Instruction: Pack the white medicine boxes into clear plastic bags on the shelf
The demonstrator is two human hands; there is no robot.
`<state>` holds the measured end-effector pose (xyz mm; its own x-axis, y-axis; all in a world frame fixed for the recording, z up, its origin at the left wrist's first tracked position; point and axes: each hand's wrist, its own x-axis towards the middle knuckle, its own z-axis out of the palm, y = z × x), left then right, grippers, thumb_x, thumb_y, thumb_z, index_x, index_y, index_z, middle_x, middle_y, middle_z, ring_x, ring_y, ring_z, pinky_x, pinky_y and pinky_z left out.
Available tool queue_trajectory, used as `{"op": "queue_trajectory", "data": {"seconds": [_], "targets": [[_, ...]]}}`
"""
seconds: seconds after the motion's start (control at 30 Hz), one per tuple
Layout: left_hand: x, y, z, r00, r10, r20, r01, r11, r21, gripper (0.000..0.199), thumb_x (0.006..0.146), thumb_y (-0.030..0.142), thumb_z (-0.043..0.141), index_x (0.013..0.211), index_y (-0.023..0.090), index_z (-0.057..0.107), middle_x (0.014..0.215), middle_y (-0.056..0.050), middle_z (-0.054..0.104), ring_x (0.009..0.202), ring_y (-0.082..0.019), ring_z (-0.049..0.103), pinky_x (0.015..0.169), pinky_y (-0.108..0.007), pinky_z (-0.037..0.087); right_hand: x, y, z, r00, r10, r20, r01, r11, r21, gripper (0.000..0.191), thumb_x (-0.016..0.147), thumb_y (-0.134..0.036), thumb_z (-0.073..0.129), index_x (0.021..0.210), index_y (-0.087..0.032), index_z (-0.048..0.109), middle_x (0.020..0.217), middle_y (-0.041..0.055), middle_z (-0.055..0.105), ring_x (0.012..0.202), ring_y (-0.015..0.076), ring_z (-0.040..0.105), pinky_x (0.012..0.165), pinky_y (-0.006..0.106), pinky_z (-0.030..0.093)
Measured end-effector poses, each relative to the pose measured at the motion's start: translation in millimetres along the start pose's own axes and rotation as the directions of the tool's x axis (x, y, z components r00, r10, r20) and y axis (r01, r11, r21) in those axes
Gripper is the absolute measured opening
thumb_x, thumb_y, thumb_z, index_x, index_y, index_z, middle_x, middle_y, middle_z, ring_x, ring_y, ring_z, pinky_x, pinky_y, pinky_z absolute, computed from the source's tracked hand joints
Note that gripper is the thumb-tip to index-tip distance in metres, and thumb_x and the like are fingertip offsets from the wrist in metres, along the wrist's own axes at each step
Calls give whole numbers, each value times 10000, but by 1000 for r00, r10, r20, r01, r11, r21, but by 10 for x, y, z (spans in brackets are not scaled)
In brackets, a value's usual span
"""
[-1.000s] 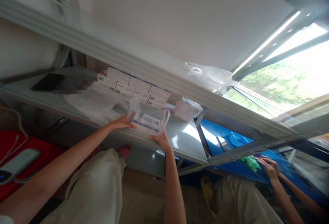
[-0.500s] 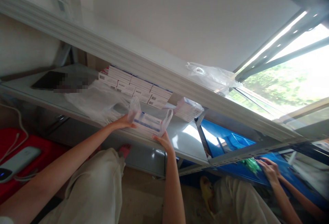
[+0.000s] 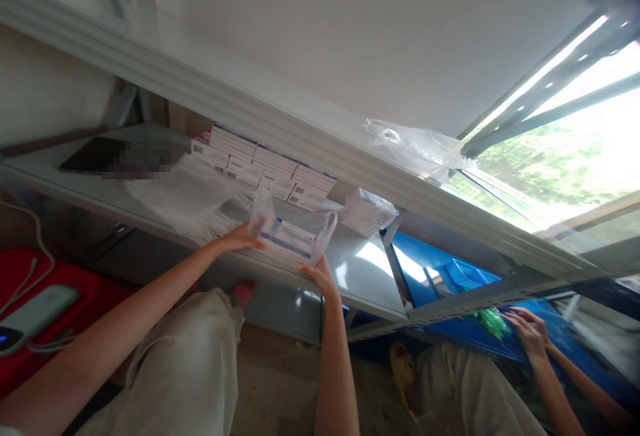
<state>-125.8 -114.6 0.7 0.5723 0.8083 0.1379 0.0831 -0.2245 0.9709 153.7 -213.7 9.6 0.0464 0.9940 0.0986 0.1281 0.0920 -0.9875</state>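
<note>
Head view: fingers of left hand and right hand grasp opposite sides of translucent plastic bag, blue-and-white cardboard box already inside, apparently untied; white carton stack at 11 o'clock unbagged, clear-wrapped white bundle at 2 o'clock.

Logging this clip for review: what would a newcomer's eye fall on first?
Probably the translucent plastic bag holding white-and-blue rectangular packaging, held mid-frame between the person's left hand and right hand. Next, the glaring white window, upper right, then the bright red surface, lower left.
</note>
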Motion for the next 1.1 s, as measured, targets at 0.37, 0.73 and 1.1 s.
{"op": "queue_trajectory", "data": {"seconds": [0.37,0.73,1.1], "targets": [[-18,18,-12,1000,-5,9,5,1000,25,984,596,487,830,1436,190,412,1434,-108,501,1334,-323,444,1143,-410,305,-16,-63,7,997,69,-28,-68,998,16,828,533,-418,865,1275,-222,554,1163,81,678,1059,274,632,970,439,495],[-72,131,-18,997,32,73,-34,999,21,1027,609,476,828,1476,200,352,1487,-139,425,1376,-345,377,1142,-432,282,-62,-84,-80,999,8,49,-9,999,34,967,546,-453,836,1410,-269,442,1315,89,595,1210,290,550,1040,453,433],[-141,891,-95,948,220,-232,-201,974,104,830,825,565,603,1515,242,275,1584,-76,241,1458,-266,209,1184,-376,192,200,-802,-260,941,-251,-226,191,948,-256,444,841,-565,550,1142,-248,625,1167,73,628,1148,252,532,1045,420,357]]}}
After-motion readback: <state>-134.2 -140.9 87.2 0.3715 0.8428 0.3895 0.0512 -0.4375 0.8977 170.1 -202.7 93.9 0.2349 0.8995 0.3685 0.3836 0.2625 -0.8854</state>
